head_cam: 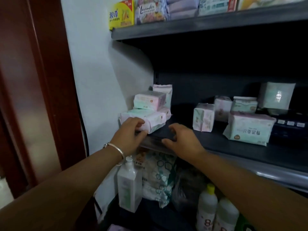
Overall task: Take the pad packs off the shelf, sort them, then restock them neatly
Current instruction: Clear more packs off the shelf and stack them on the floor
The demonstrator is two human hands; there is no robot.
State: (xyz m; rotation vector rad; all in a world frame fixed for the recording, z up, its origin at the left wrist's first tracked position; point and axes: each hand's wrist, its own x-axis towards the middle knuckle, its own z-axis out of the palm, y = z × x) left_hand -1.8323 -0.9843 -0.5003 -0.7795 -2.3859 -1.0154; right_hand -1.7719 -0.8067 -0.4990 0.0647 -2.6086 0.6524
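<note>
Pink and mint pad packs are stacked at the left end of the dark middle shelf (183, 135). My left hand (131, 132), with a silver bangle on the wrist, grips the front of the bottom pack (155, 120) of that stack. Another pack (149, 100) lies on top, and one stands upright behind. My right hand (181, 139) hovers over the shelf's front edge just right of the stack, fingers spread and holding nothing. More packs sit to the right: a small upright pack (203, 117), a large mint pack (248, 129) and others behind.
The upper shelf (200, 25) holds a yellow box (121, 14) and lavender packs. Below the middle shelf stand a white pump bottle (130, 184), a hexagon-print bag (160, 175) and white bottles (216, 212). A white wall and a dark red door frame (41, 80) lie to the left.
</note>
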